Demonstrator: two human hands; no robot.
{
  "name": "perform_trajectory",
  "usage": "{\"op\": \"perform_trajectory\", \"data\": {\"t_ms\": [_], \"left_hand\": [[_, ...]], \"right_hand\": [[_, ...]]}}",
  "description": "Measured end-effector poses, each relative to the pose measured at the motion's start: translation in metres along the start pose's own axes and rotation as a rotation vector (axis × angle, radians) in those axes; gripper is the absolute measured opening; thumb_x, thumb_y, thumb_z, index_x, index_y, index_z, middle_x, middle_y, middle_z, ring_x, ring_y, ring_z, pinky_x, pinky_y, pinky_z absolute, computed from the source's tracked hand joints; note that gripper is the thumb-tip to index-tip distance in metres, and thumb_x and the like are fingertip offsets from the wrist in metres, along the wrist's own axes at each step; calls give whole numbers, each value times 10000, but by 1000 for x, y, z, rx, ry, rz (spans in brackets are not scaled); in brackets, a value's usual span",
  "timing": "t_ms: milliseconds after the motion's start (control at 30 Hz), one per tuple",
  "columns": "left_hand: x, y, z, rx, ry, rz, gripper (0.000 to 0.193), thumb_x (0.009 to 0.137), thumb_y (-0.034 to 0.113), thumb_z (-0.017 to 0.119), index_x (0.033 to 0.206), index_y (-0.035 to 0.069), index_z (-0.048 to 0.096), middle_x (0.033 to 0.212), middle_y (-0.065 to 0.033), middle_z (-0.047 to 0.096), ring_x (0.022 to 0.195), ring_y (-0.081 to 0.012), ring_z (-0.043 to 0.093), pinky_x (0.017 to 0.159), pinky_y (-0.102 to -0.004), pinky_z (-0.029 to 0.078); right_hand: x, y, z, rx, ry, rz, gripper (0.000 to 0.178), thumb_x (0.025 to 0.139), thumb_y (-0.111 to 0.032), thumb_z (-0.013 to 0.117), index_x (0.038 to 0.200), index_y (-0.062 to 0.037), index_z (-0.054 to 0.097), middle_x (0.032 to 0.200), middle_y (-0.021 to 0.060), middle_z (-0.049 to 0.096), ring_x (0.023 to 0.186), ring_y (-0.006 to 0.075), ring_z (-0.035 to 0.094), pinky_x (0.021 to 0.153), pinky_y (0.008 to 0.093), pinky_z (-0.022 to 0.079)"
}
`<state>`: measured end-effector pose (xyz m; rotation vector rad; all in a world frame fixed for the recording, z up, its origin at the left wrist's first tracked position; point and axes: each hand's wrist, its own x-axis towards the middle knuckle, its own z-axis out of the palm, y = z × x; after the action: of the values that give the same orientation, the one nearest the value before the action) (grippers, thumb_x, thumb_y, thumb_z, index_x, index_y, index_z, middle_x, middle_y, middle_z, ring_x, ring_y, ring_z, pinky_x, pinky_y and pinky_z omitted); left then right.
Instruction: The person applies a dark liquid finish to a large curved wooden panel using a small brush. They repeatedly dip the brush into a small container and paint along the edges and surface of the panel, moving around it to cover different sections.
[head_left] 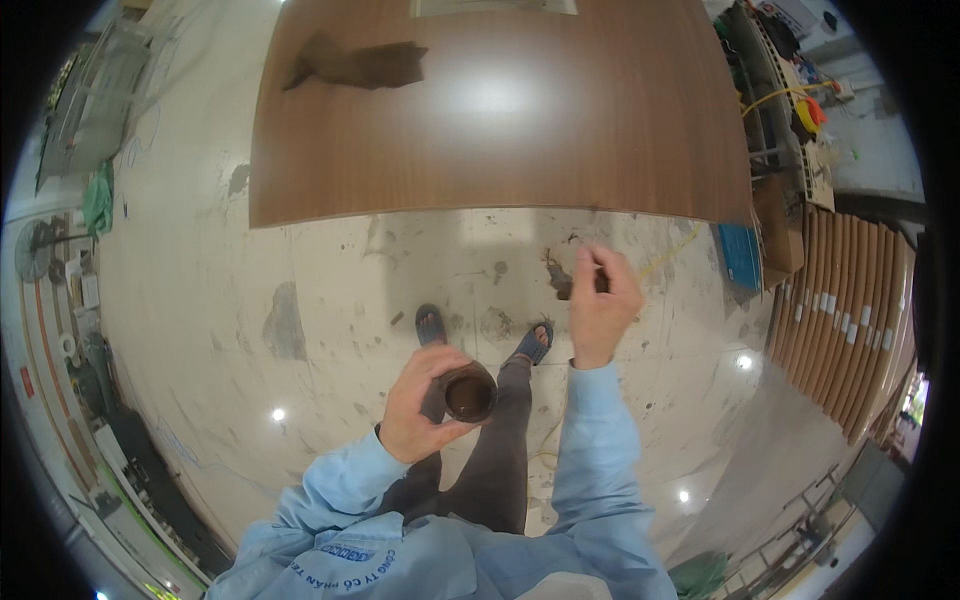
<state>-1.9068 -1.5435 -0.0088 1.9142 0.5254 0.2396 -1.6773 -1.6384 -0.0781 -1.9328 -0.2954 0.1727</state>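
Note:
My left hand (418, 402) is wrapped round a dark, see-through cup (470, 393) with brown contents, held upright in front of my legs. My right hand (608, 300) is raised further forward and to the right, its thumb and fingers drawn together in a pinch. A dark brown crumpled scrap (558, 278) shows beside the fingertips and partly between the fingers. Whether it is in the pinch or lies on the floor beyond, I cannot tell. Ahead of both hands is a wide wood-grain tabletop (600, 150); a brown crumpled cloth (365, 65) lies at its far left.
The pale floor (340, 270) has dark stains, and my sandalled feet (535, 342) stand on it. Cardboard sheets (840, 310) are stacked upright at the right, near a blue box (738, 258). Cluttered shelving (780, 90) flanks the table's right side. A fan (35, 250) stands far left.

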Motion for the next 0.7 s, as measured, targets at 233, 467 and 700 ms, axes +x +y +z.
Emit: {"op": "perform_trajectory", "data": {"t_ms": [233, 467, 700], "left_hand": [[-13, -9, -20, -26, 57, -43, 771, 683, 161, 1014, 1340, 54, 625, 1315, -145, 642, 1232, -309, 636, 1066, -411, 511], [-21, -23, -33, -52, 86, -69, 771, 684, 132, 1009, 1345, 53, 619, 1309, -140, 628, 1244, -303, 633, 1064, -410, 517], [-24, -31, -41, -58, 83, -57, 798, 682, 76, 998, 1368, 39, 593, 1368, -144, 557, 1254, -275, 628, 1080, -400, 529]], "right_hand": [[-24, -21, 54, 13, -215, -196, 105, 948, -61, 756, 1032, -1, 775, 908, 79, 752, 748, 149, 688, 673, 296, 549], [-31, -30, 64, 11, -183, -192, 103, 950, -58, 734, 1036, -18, 773, 904, 118, 741, 755, 221, 693, 670, 314, 545], [-17, -27, 43, -70, -89, -170, 112, 958, -69, 728, 1043, -13, 776, 924, 128, 746, 746, 214, 701, 679, 334, 559]]}}
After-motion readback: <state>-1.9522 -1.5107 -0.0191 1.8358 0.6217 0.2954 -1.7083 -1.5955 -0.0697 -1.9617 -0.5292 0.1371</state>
